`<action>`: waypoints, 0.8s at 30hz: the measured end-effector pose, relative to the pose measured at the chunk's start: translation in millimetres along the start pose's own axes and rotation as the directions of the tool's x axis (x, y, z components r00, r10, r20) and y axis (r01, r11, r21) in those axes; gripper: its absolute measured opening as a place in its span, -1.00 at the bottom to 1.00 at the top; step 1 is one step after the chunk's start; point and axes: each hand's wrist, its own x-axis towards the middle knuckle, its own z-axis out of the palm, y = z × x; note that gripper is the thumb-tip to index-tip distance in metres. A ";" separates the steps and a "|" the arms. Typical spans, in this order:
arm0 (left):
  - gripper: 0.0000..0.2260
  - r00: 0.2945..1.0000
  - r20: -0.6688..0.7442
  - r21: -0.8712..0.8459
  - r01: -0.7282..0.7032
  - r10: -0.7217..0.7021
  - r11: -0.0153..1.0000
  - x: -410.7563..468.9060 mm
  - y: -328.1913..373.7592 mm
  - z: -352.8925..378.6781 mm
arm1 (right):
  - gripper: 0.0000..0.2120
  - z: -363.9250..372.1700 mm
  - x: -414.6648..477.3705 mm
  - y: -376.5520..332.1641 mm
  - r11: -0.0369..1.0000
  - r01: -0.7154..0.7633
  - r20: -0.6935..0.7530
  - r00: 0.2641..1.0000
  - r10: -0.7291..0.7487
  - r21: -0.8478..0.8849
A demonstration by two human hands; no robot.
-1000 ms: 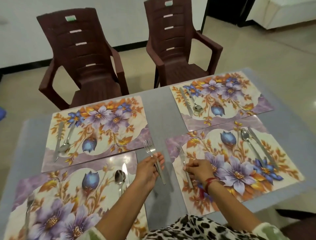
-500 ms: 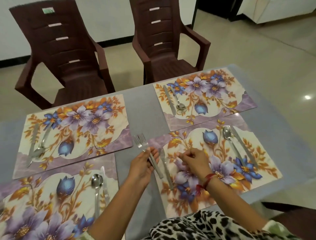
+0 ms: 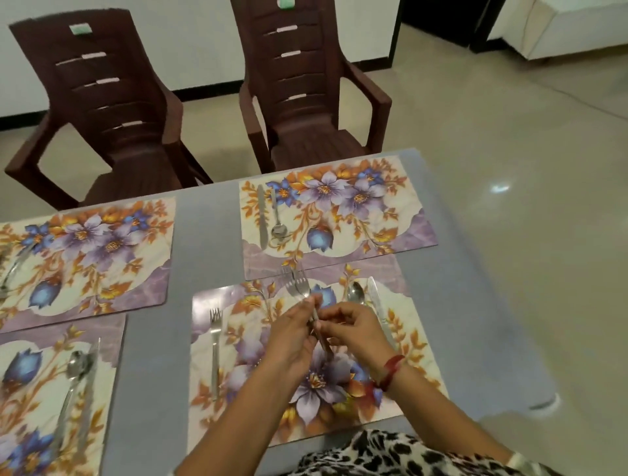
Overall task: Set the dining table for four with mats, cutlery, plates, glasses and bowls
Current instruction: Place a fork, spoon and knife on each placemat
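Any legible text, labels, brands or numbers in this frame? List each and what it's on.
Nothing legible.
Left chair's green sticker: too blurred to read.
Right chair's green sticker: cut by the frame edge, unreadable.
Mats and held forks: no lettering visible.

**Counting What Is Sitting on the Table**

Four mats (image 3: 85, 258) (image 3: 373, 217) (image 3: 238, 356) (image 3: 34, 390) are lying on the table (image 3: 204, 258). Three forks are showing: one (image 3: 214, 346) is lying at the table's near right, and two (image 3: 297, 283) are being gripped together just above the table by the left hand (image 3: 292, 339) and the right hand (image 3: 353, 333). Four spoons (image 3: 278, 221) (image 3: 355, 294) (image 3: 73, 373) (image 3: 10, 271) are resting on the table, the far-left one being partly cut off. Three knives (image 3: 261, 217) (image 3: 377, 302) (image 3: 90, 373) are showing on the table. Two chairs (image 3: 112, 112) (image 3: 306, 85) are standing behind the table.
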 end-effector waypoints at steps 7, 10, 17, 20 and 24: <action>-0.84 0.988 0.124 0.032 0.085 -0.089 0.996 -1.1 -18.5 43.6 | -0.86 -48.8 -12.2 -11.6 0.998 -0.029 -0.059 0.998 0.026 -0.047; -0.84 0.987 0.134 0.032 0.079 -0.083 0.996 6.9 -23.6 57.9 | -0.91 -76.8 -16.2 -17.4 0.996 -0.061 -0.126 0.990 0.068 0.064; -0.78 0.999 0.039 -0.077 0.036 -0.033 0.996 17.2 -44.0 107.6 | -0.95 -164.7 -1.5 -32.5 0.983 -0.030 -0.221 0.973 0.071 0.183; -0.76 1.000 -0.018 -0.105 0.010 -0.012 0.994 24.3 -66.5 150.7 | -0.93 -221.8 13.5 -38.0 0.966 -0.022 -0.219 0.972 0.081 0.259; -0.77 0.992 -0.122 -0.157 -0.044 0.025 0.987 41.0 -104.7 228.5 | -0.94 -316.6 43.0 -48.2 0.966 -0.046 -0.176 0.980 0.093 0.253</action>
